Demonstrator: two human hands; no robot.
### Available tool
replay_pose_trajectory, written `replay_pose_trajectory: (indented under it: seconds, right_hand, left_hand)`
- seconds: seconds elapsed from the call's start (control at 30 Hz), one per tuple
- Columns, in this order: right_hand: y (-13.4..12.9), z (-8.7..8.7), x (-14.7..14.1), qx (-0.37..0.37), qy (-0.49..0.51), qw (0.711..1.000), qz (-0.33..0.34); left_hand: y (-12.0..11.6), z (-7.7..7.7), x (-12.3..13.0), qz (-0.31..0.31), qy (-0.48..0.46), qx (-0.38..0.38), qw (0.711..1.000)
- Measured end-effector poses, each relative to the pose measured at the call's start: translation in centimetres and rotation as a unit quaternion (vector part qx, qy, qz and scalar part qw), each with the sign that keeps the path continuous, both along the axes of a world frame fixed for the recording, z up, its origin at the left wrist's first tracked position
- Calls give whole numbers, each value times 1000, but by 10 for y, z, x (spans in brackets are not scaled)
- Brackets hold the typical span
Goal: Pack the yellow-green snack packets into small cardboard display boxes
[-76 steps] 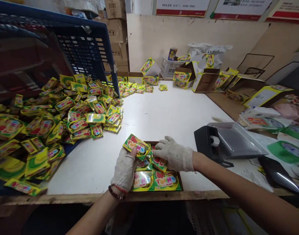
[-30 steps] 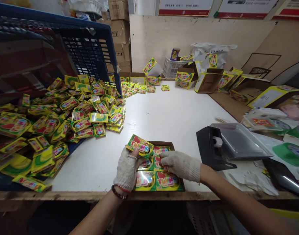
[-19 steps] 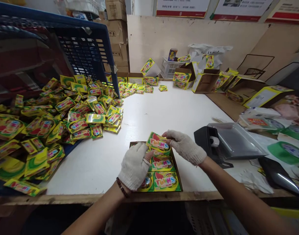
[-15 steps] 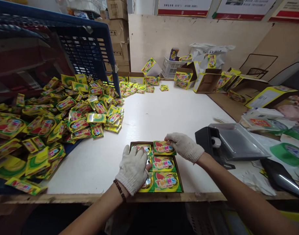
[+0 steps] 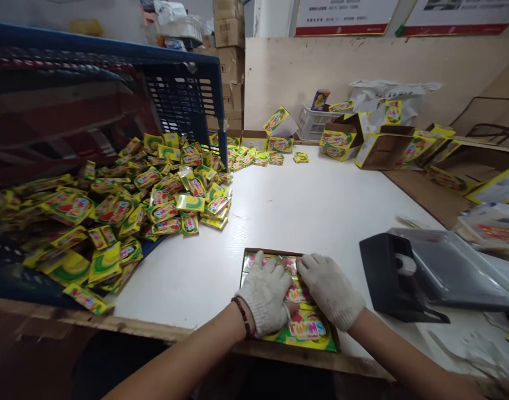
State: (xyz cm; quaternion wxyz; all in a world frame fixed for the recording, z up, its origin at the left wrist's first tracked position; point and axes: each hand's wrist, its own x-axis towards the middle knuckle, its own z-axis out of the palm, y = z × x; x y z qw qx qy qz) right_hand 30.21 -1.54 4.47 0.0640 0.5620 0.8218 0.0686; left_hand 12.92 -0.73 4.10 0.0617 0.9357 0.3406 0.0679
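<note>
A shallow cardboard box (image 5: 275, 251) lies at the table's near edge, filled with rows of yellow-green TWINS packs (image 5: 307, 329). My left hand (image 5: 265, 291), in a white knit glove, rests flat over the left and middle packs with its fingers spread. On the box's right side lies my gloved right hand (image 5: 331, 289), its fingers stretched onto the top right packs. The two hands sit side by side and hide much of the upper and left packs. Neither hand has a pack lifted.
To the left, a tipped blue crate (image 5: 187, 61) spills a heap of packs (image 5: 162, 211). A black tape dispenser (image 5: 383, 272) and a clear plastic tray (image 5: 449, 266) stand at right. Along the back are open cartons (image 5: 385, 147) and a white basket (image 5: 315, 122).
My right hand has lowered the top right pack into the box, let it go and now lies flat on the packs. The view has swung left.
</note>
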Motion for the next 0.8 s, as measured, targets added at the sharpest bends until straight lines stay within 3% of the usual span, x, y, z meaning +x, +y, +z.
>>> replay_pose_trajectory:
  seconds: [0.17, 0.23, 0.33, 0.4, 0.5, 0.63, 0.8]
  right_hand:
    - [-16, -19, -4, 63, -44, 996, 33]
    - [-19, -27, -1, 111, -33, 992, 46]
    - [-20, -32, 3, 148, -11, 987, 54]
    - [-19, -34, 4, 130, 3, 990, 54]
    - [-17, -37, 7, 86, 31, 993, 71]
    - [-18, -48, 12, 120, 52, 989, 73]
    - [-21, -56, 11, 159, 65, 984, 54]
  left_hand:
    - [31, 9, -8, -4, -21, -12, 1000]
    - [60, 9, -29, 88, -32, 1, 996]
    - [116, 5, -70, 270, -20, 31, 962]
    - [151, 0, -95, 329, -5, 38, 943]
    - [186, -10, -115, 362, 12, 38, 932]
    - [188, -23, -114, 353, 9, 40, 935]
    - [136, -37, -113, 316, -32, 27, 948]
